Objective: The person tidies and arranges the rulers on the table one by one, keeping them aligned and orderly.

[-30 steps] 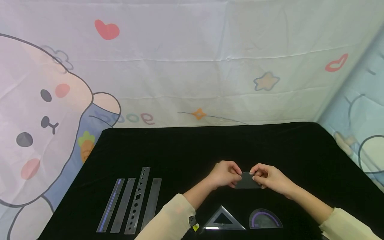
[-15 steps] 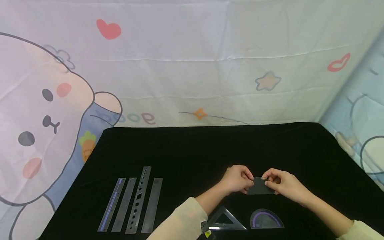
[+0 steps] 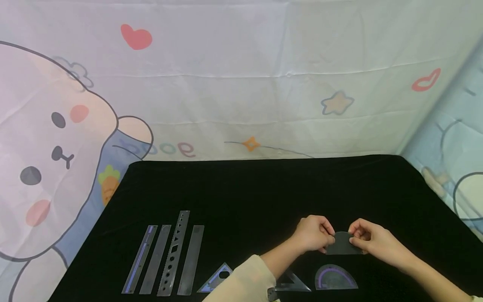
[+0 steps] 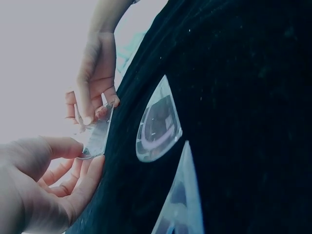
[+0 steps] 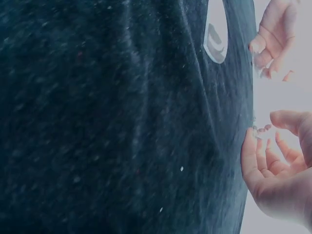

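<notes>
Both hands hold a clear half-round protractor point(image 3: 343, 244) by its two ends, straight edge down, over the black cloth. My left hand point(image 3: 314, 234) pinches its left end between thumb and fingers. At the other end, my right hand point(image 3: 377, 242) pinches it the same way. In the left wrist view the held protractor point(image 4: 97, 136) spans the two hands. Just nearer than it lies a second protractor point(image 3: 336, 279) with a purple band. To the left are a clear set square point(image 3: 294, 284) and a purple-marked set square point(image 3: 216, 280), both partly hidden by the left forearm.
Several straight rulers lie side by side at the left, among them a purple-striped ruler point(image 3: 140, 259) and a longer stencil ruler point(image 3: 174, 253) with cut-out shapes. A black cloth point(image 3: 241, 184) covers the table, and a printed curtain point(image 3: 234, 84) hangs behind it.
Both hands have moved right and toward the near edge with the protractor between them, now behind the purple-banded one. The left forearm has shifted right, uncovering the purple-marked set square and covering part of the clear one.
</notes>
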Motion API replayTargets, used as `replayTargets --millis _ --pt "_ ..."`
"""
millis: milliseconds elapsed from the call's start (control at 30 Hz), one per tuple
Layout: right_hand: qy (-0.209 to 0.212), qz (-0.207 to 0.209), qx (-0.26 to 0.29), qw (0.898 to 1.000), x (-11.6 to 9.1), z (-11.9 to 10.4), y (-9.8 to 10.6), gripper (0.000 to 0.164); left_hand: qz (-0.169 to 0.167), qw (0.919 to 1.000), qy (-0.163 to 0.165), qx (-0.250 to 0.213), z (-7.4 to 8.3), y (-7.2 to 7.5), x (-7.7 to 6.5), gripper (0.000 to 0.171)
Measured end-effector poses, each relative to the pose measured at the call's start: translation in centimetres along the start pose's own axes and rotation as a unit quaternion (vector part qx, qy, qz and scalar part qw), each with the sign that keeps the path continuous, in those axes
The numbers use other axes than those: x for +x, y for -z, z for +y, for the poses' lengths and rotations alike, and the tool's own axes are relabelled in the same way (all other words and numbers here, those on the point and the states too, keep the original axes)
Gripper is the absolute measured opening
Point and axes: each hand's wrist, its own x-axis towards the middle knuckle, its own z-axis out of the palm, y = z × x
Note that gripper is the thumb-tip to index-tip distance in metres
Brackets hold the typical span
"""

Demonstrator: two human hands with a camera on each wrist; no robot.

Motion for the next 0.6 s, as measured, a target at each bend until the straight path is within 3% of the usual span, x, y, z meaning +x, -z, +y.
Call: replayTargets --millis 300,600 --pt "-0.012 -0.022 -0.002 1.0 -1.1 1.5 1.0 0.029 -0.008 0.9998 0.009 0.013 0.2 -2.0 -0.2 0.017" --pt "-0.013 -0.034 0.007 0.999 -1.9 2.5 1.6 0.03 -0.029 0.999 -0.004 0.035 0.3 -3.0 -0.1 0.015"
